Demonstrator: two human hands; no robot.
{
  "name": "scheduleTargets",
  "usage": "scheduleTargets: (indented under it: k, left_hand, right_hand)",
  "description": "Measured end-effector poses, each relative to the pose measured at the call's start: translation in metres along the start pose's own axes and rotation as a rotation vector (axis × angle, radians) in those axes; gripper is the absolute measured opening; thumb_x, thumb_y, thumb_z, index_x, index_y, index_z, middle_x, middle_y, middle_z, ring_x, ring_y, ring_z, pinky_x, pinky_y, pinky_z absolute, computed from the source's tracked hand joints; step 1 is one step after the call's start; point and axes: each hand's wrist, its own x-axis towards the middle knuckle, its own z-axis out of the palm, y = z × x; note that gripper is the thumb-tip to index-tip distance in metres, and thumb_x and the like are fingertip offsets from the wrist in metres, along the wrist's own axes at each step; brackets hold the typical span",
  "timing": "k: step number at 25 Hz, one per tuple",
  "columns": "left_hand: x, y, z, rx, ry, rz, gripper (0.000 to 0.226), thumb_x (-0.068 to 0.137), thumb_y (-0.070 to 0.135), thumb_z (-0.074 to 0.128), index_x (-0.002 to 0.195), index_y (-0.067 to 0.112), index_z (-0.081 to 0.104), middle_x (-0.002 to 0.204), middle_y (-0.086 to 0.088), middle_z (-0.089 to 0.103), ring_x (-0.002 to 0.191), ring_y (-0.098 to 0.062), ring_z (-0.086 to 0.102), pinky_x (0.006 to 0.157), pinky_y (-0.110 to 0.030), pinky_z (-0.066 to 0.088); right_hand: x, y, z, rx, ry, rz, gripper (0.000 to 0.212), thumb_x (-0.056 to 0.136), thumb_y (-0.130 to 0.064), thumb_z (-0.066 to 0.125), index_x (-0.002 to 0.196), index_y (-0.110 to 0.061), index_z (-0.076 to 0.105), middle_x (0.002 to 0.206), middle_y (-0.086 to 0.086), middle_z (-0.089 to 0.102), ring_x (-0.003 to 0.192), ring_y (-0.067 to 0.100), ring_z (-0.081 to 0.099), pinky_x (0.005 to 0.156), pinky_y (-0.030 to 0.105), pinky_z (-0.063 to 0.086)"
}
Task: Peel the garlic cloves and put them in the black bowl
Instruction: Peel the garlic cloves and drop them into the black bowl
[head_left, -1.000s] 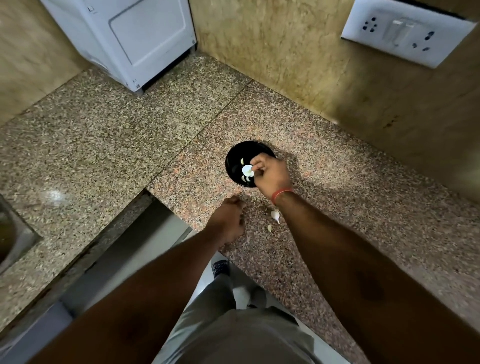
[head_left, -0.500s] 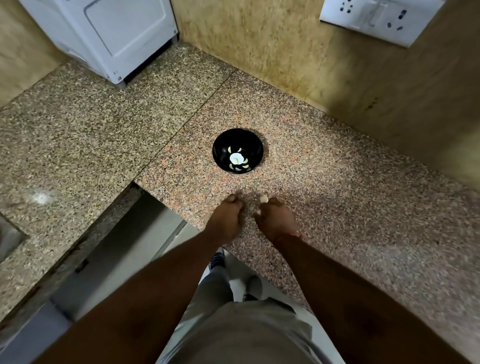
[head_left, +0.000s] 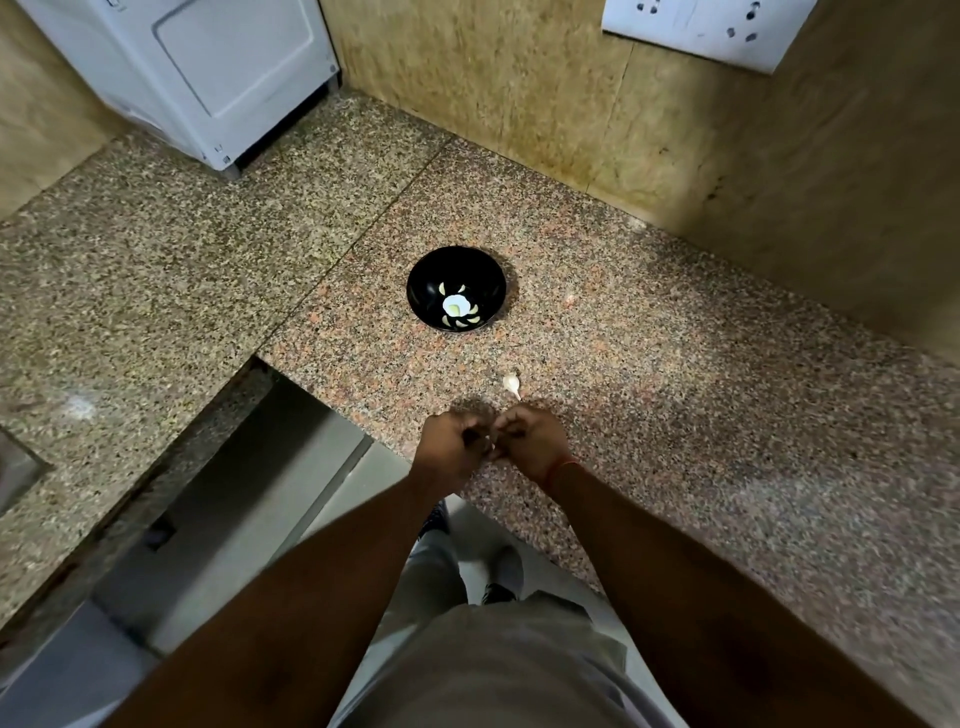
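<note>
The black bowl (head_left: 456, 287) stands on the granite counter (head_left: 675, 415) with several peeled garlic cloves (head_left: 457, 312) inside. One unpeeled clove (head_left: 511, 383) lies on the counter between the bowl and my hands. My left hand (head_left: 451, 451) and my right hand (head_left: 532, 441) are together near the counter's front edge, fingers curled, pinching a small pale garlic clove (head_left: 491, 443) between them. Most of that clove is hidden by the fingers. A red thread circles my right wrist.
A white appliance (head_left: 208, 78) stands at the back left corner. A white socket plate (head_left: 706, 26) is on the wall at the upper right. The counter steps inward at the left, with floor below. A sink corner (head_left: 15, 473) shows at far left.
My right hand left the bowl after dropping a clove there, came back to the front edge, picked up a clove, and now meets my left hand around it.
</note>
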Motion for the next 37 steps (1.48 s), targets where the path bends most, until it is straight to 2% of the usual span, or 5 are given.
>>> scheduleTargets:
  k: [6,11,15,26,37]
  left_hand:
    - [-0.001,-0.002,0.004,0.084,0.016,-0.069,0.017,0.082,0.004,0.079,0.085,0.02,0.082,0.084,0.004,0.077,0.072,-0.011,0.068,0.074,-0.025,0.054]
    - [0.005,0.005,0.006,0.18,-0.049,-0.184,0.018,0.089,0.005,0.071,0.081,0.02,0.077,0.082,0.002,0.07,0.073,-0.015,0.065,0.072,-0.029,0.054]
    - [0.014,0.007,0.007,0.205,-0.041,-0.245,0.012,0.09,0.011,0.071,0.083,0.017,0.079,0.078,0.001,0.073,0.064,-0.011,0.064,0.06,-0.023,0.05]
    - [0.018,-0.001,-0.001,0.367,-0.135,0.039,0.013,0.084,0.006,0.067,0.086,0.012,0.078,0.087,-0.006,0.076,0.076,-0.024,0.068,0.074,-0.032,0.055]
    - [0.017,0.001,0.007,0.45,-0.137,0.079,0.011,0.084,0.002,0.063,0.089,0.008,0.071,0.095,-0.012,0.071,0.084,-0.032,0.067,0.077,-0.036,0.054]
  right_hand:
    - [-0.002,-0.005,-0.002,0.083,0.003,0.141,0.013,0.08,0.009,0.074,0.087,-0.002,0.077,0.085,0.017,0.077,0.074,0.028,0.072,0.067,0.038,0.062]
    - [0.003,-0.005,-0.001,-0.569,-0.015,-0.207,0.008,0.081,-0.014,0.081,0.073,-0.015,0.078,0.065,-0.007,0.072,0.059,0.0,0.065,0.059,0.013,0.052]
    - [0.003,-0.009,0.003,-0.986,-0.045,-0.354,0.02,0.094,-0.018,0.063,0.08,-0.02,0.077,0.069,-0.004,0.067,0.06,0.011,0.059,0.065,0.028,0.056]
    - [-0.007,-0.023,-0.001,-1.009,-0.039,-0.448,0.018,0.09,-0.007,0.064,0.083,-0.014,0.079,0.073,0.004,0.068,0.065,0.017,0.057,0.066,0.03,0.053]
    - [-0.005,-0.025,0.007,-1.072,-0.07,-0.334,0.013,0.083,-0.012,0.069,0.09,-0.02,0.077,0.092,0.002,0.068,0.082,0.022,0.067,0.075,0.04,0.061]
